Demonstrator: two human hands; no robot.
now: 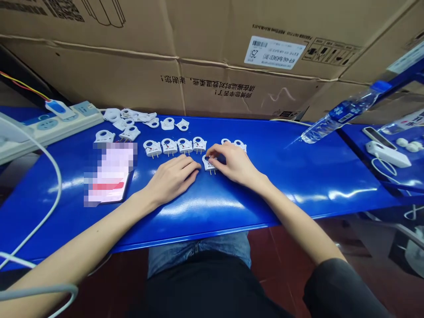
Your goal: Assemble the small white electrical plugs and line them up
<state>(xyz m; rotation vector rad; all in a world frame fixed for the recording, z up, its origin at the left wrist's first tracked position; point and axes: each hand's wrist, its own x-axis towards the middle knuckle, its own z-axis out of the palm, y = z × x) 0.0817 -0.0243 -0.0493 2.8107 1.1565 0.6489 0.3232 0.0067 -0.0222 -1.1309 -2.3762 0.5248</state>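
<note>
right hand: (234, 161) thumb and fingers pinched narrow on a white plug (208, 165).
plug: between the two hands, near the table's middle; its two pins point toward the person.
left hand: (175, 179) palm down on the blue table (212, 210), fingers together, tips just beside the plug; cannot tell if anything is under it.
row: four similar units (169, 146) side by side beyond the left hand, pins toward the person.
beyond right hand: two more white pieces (240, 144), partly hidden.
far left: loose white parts (139, 116) in a cluster; a phone (114, 165), its screen pixelated; a power strip (43, 130).
far right: a clear bottle (346, 112), tilted.
back: a large cardboard box (205, 44).
</note>
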